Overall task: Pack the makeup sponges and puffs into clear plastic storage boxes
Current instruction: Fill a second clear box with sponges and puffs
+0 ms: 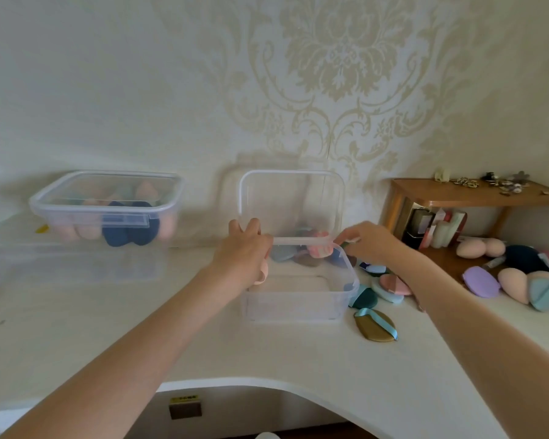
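Left hand (246, 248): grip closed on the lower left corner of the clear lid (292, 204), fingers curled over its rim; a peach puff (263, 271) sits tucked under the palm, and whether the fingers pinch it cannot be told. Right hand (366, 240): thumb and fingertips pinch the lid's lower right corner. Both arms reach forward from the bottom of the view, forearms bare, wrists roughly level. Lid stands near upright, tilted back toward the wall, its lower edge along the far rim of the open clear box (298, 299). The box sits on the white counter (108, 327), centre; several puffs lie at its far end, the near part looks bare. A second clear box (108, 210), lid on, holds peach and blue sponges at far left. Loose puffs (390, 288) lie just right of the open box, an olive one (374, 324) with a blue ribbon nearest; more sponges (517, 288) farther right.
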The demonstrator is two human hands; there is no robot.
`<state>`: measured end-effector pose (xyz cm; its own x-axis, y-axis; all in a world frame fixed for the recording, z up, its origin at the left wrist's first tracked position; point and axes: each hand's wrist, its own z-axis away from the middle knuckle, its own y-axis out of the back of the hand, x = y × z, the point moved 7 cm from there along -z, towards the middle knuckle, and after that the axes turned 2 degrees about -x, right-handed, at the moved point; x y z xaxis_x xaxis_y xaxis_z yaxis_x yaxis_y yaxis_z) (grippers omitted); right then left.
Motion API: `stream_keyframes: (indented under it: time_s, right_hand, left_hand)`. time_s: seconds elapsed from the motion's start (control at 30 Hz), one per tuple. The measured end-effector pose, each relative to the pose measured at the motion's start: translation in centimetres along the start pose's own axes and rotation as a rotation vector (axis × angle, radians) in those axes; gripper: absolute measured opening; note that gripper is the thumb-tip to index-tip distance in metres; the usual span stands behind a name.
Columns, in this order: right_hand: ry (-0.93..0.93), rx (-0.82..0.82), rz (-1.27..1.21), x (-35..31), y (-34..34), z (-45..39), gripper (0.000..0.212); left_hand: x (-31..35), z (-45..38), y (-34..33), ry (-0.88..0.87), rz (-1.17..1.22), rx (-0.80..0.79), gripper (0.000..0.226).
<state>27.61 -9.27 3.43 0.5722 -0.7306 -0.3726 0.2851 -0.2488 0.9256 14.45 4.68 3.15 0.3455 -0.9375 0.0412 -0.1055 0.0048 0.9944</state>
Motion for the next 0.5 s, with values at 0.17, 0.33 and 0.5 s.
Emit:
stream_keyframes:
  time_s: [0.17,0.33,0.5]
  right_hand:
    - [0.032,-0.053,0.063,0.2,-2.0,-0.7,0.028]
    - [-0.045,0.313,-0.072,1.1,3.3,0.6,0.018]
    - [0.056,0.493,-0.084,-2.0,7.2,3.0,0.027]
  left_hand:
    - [0.0,0.2,0.0,-0.002,0.013,-0.009,0.026]
    - [-0.1,0.3,0.0,0.004,0.025,-0.008,0.026]
    - [1.6,0.7,0.1,-0.01,-0.001,-0.015,0.027]
